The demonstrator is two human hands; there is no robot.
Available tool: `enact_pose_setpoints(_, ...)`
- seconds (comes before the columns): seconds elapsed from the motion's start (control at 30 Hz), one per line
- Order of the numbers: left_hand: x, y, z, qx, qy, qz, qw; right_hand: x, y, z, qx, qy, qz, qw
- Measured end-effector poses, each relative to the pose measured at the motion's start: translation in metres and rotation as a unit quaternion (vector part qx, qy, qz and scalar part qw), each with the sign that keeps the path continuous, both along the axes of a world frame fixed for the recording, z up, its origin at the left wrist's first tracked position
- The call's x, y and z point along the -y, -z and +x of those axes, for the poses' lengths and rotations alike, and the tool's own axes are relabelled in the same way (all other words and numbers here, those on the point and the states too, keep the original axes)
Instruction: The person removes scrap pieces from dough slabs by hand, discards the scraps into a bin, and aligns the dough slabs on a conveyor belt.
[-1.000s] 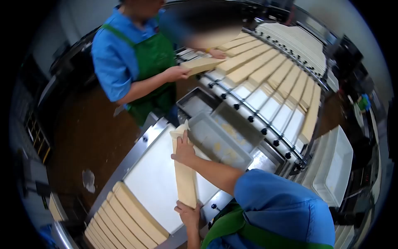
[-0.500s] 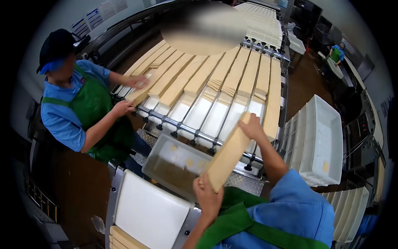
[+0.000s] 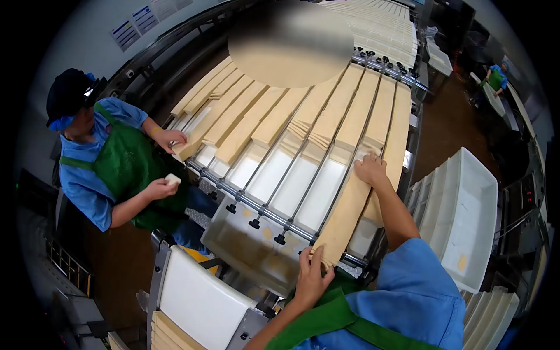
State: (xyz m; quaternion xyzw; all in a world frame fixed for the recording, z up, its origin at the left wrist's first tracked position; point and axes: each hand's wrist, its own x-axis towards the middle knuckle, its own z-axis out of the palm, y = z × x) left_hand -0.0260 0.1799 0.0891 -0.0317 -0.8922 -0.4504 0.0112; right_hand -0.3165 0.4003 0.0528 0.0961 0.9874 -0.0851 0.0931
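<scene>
A long block of thin pale-yellow slices (image 3: 348, 213) lies in the rightmost part of the conveyor, its near end over the front bar. My left hand (image 3: 311, 280) is closed round that near end, fingers on the edges of the slices. My right hand (image 3: 371, 168) grips the far end, fingers curled over it. Similar blocks (image 3: 326, 111) lie side by side in lanes split by thin metal rods. Some slices lean loose at the block ends (image 3: 309, 133). A white belt (image 3: 286, 175) shows beneath them.
To the left, a co-worker (image 3: 116, 146) in a green apron holds a small white piece. A grey bin (image 3: 227, 233) sits below the conveyor's end, with a white side belt (image 3: 201, 291) nearby. White trays (image 3: 466, 216) are stacked at right. A blurred oval covers the upper middle.
The block has gone from tilted over the front bar to lying in the right lane. Both my hands moved with it. The co-worker's near hand has drawn back from the conveyor.
</scene>
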Motion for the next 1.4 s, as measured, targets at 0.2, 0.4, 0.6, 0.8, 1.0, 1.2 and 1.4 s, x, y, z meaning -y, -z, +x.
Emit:
enact_pose_setpoints(0.2, -0.019, 0.006, -0.028, 0.029, 0.023, 0.024, 0.999, -0.013, 0.009, -0.019, -0.085, -0.014, 0.016, 0.996)
enact_pose_setpoints(0.4, -0.031, 0.022, -0.043, -0.005, 0.028, -0.009, 1.0, -0.026, 0.033, -0.027, -0.251, -0.069, 0.026, 0.965)
enact_pose_setpoints(0.6, -0.039, 0.018, -0.057, -0.014, 0.05, 0.012, 0.999, -0.015, 0.013, -0.03, -0.266, -0.066, 0.032, 0.961)
enact_pose_setpoints(0.8, -0.05, 0.058, -0.071, 0.056, 0.06, 0.009, 0.997, -0.006, 0.019, -0.037, -0.26, -0.054, 0.062, 0.962)
enact_pose_setpoints(1.0, -0.044, 0.04, -0.077, 0.085, -0.007, 0.093, 0.992, 0.01, 0.047, -0.011, -0.234, -0.169, -0.018, 0.957)
enact_pose_setpoints(1.2, 0.028, 0.038, -0.047, -0.094, -0.223, 0.144, 0.959, 0.06, 0.025, 0.041, -0.227, -0.279, -0.171, 0.917)
enact_pose_setpoints(1.4, 0.099, 0.062, 0.01, -0.092, -0.419, -0.076, 0.9, 0.15, 0.032, 0.084, -0.159, -0.363, -0.36, 0.845)
